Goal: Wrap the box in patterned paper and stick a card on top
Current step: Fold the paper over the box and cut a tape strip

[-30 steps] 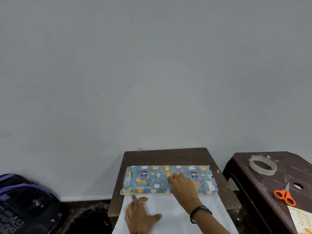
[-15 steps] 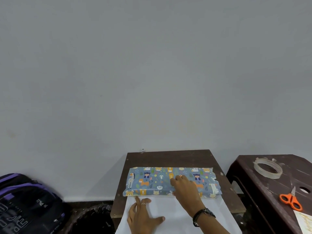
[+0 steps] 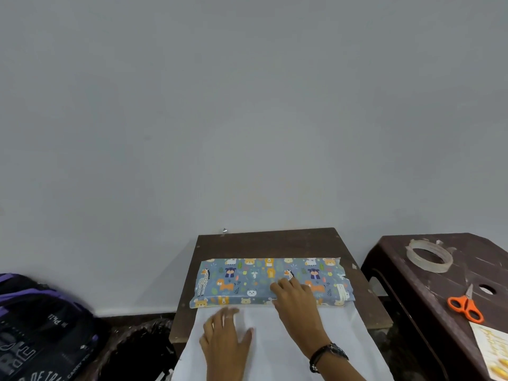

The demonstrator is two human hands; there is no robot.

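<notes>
The box (image 3: 247,279), covered in blue paper printed with cartoon animals, lies flat across a small dark wooden table (image 3: 269,243). The paper's white underside (image 3: 343,334) spreads from the box toward me over the table's near edge. My right hand (image 3: 295,298) presses flat on the box's near right part. Flat on the white paper just in front of the box, with fingers spread, rests my left hand (image 3: 225,336). A yellowish card (image 3: 492,350) lies on the stool at far right, partly cut off by the frame.
A dark brown plastic stool (image 3: 406,284) stands to the right, carrying a clear tape roll (image 3: 428,255) and orange-handled scissors (image 3: 466,303). A black and purple backpack (image 3: 38,325) and a dark woven basket (image 3: 140,350) sit on the floor at left. A grey wall rises behind.
My left hand slid forward on the white paper toward the box. My right hand stays pressed on the box. The camera shifted slightly.
</notes>
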